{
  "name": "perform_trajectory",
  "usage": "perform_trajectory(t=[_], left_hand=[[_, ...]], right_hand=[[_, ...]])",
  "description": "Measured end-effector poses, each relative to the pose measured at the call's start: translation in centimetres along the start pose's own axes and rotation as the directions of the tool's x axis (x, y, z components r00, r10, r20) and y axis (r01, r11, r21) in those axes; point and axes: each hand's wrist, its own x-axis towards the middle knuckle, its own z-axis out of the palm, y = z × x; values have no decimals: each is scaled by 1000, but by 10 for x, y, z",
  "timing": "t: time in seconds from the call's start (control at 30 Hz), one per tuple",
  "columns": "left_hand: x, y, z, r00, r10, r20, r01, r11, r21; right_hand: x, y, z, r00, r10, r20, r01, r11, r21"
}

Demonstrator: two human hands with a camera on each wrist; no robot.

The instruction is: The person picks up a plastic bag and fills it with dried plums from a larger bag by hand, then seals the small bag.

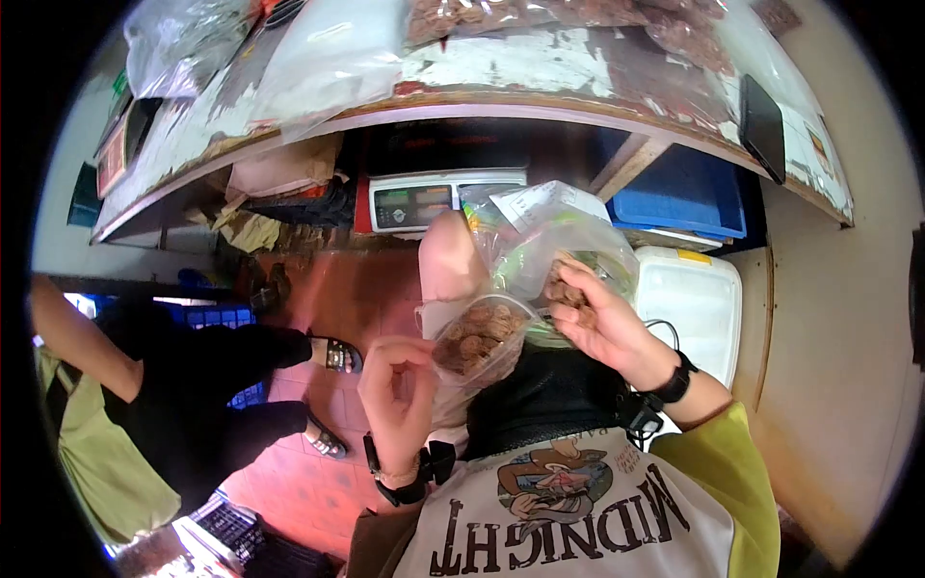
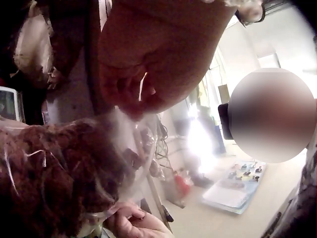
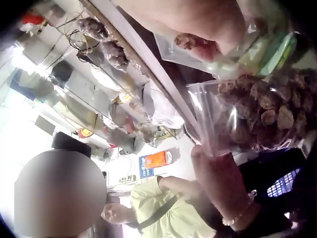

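A clear plastic bag (image 1: 482, 337) full of brown, wrinkled dried pieces (image 3: 270, 116) sits at the lap in the head view. Its edge is pinched by my left hand (image 1: 400, 385), thumb against fingers. To the right, my right hand (image 1: 612, 328) holds a few of the same dried pieces (image 1: 570, 294) in curled fingers. That hand is at a second, larger clear bag (image 1: 568, 241) with green and yellow print. In the right wrist view one dried piece (image 3: 185, 41) shows under the right fingers, above the filled bag.
Ahead stands a worn white table (image 1: 511, 63) with bagged goods and a phone (image 1: 761, 130) at its edge. Below it are a scale (image 1: 414, 202) and a blue tray (image 1: 679, 202). A white lidded box (image 1: 699, 308) stands at right. Another person's legs (image 1: 241, 376) are at left.
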Motion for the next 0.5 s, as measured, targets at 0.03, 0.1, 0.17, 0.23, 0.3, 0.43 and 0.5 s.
perform_trajectory(t=[0.03, 0.1, 0.17, 0.23, 0.3, 0.43, 0.5], left_hand=[[-1, 2, -1, 999, 48, 12, -49, 993, 105], [-3, 10, 0, 1000, 19, -5, -19, 997, 70], [-6, 12, 2, 1000, -6, -14, 7, 999, 33], [-8, 12, 4, 1000, 21, 21, -22, 999, 37], [-13, 12, 9, 1000, 13, -3, -13, 1000, -8], [-17, 15, 11, 999, 32, 4, -31, 998, -58], [-19, 17, 12, 1000, 25, -12, -26, 996, -79]], right_hand=[[-9, -6, -1, 999, 35, 26, -34, 999, -40], [-28, -15, 1, 995, 68, 69, -62, 994, -87], [-43, -25, 4, 984, 82, 158, -60, 989, -139], [-52, -30, 13, 930, 49, 365, 52, 964, -262], [-62, -43, 38, 896, 89, 434, 190, 808, -558], [-48, -37, 80, 632, 203, 748, 753, 70, -655], [-44, -25, 92, 610, 243, 754, 781, -22, -624]])
